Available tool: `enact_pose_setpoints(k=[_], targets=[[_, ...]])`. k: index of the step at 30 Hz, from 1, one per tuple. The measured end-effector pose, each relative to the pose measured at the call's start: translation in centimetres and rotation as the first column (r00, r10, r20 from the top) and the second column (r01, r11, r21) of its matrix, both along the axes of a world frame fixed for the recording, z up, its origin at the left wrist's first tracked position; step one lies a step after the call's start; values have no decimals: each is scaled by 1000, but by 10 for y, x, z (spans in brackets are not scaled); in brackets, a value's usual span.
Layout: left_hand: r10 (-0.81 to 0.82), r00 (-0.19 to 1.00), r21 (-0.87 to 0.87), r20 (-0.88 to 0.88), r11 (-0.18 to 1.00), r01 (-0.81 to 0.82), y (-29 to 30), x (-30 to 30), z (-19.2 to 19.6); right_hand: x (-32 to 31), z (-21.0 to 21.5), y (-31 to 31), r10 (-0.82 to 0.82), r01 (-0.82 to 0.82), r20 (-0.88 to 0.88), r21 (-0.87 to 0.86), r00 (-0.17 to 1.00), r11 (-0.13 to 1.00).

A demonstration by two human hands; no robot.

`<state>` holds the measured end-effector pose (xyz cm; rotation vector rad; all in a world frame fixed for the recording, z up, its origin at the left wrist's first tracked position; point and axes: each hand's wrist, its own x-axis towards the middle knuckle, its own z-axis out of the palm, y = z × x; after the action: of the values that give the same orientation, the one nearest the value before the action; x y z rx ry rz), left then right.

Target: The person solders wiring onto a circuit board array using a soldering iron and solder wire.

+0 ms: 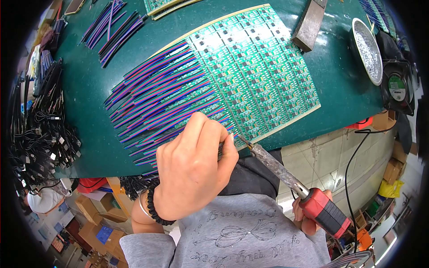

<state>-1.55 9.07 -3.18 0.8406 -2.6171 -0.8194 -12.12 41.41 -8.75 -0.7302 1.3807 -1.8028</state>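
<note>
My left hand [192,156] is closed in a pinch at the near edge of a green circuit board panel [263,67], its fingertips at the end of a multicoloured ribbon wire [229,129]. My right hand [306,221] grips a soldering iron [326,212] by its red and black handle. The iron's tip meets the panel just right of my left fingertips. Rows of blue, red, green and black wires [165,85] lie across the left part of the panel and run off over the table. My left palm and part of the wires are hidden.
A dark metal block [309,27] sits beyond the panel's right corner. To the far right are a bowl of pale granules [367,51] and a black fan [397,87]. More wire bundles [118,35] lie at far left, above black cables with plugs [40,129]. The iron's cord [346,178] hangs right.
</note>
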Motion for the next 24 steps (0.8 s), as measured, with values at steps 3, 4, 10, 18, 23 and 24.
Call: enact_pose_setpoints(k=[3, 4, 10, 18, 23, 24], targets=[[-3, 1000, 29, 6, 1000, 3, -2, 1, 3, -18, -12, 21, 190, -193, 66, 40, 980, 980], [-7, 1000, 45, 12, 999, 6, -2, 1, 4, -25, -17, 30, 365, -377, 164, 45, 916, 925], [-27, 1000, 52, 12, 998, 26, -3, 2, 4, -28, 35, -22, 435, -412, 43, 413, 900, 812], [-28, 1000, 48, 9, 998, 28, -3, 2, 3, 3, 12, -10, -5, 19, -68, 215, 998, 976], [-59, 998, -2, -38, 998, 59, -5, 2, -2, -32, 12, 7, 484, -439, -12, 403, 875, 803], [-56, 998, -7, -35, 998, 56, -6, 2, 0, -25, -6, 18, 426, -390, -92, 269, 900, 881]])
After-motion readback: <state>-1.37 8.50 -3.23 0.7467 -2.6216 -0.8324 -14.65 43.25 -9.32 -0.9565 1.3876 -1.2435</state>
